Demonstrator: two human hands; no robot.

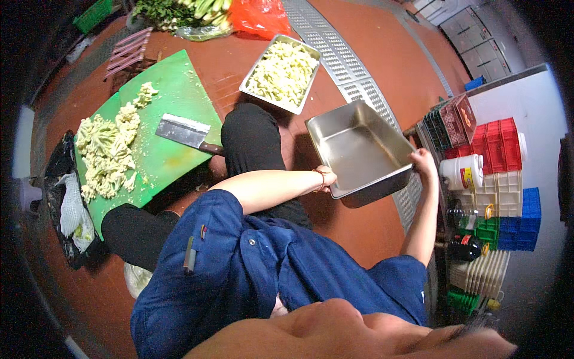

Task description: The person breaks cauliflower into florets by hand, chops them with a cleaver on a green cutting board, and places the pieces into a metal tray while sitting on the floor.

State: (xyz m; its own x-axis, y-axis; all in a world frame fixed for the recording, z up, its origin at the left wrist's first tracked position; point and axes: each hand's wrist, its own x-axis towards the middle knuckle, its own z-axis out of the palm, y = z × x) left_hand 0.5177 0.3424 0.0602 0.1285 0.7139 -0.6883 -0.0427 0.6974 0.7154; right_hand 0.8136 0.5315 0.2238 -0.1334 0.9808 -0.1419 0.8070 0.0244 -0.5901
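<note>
An empty deep steel pan (359, 143) is held tilted above the floor, right of my knees. My left hand (326, 179) grips its near left corner. On its right side, my right hand (423, 163) is closed over the rim. Beyond my knee stands a second steel pan (297, 109), filled with cut pale cauliflower pieces (282, 73). To my left, a green cutting board (185, 102) carries a heap of cauliflower florets (107, 149). A cleaver (182, 130) lies flat on the board, its dark handle pointing toward my leg.
A metal drain grating (326, 48) runs across the red tiled floor. Leafy greens (173, 15) and a red plastic bag (260, 18) lie at the far side. Stacked crates (496, 143) and a white jug (460, 172) stand at the right. A black bag (63, 152) sits beside the board.
</note>
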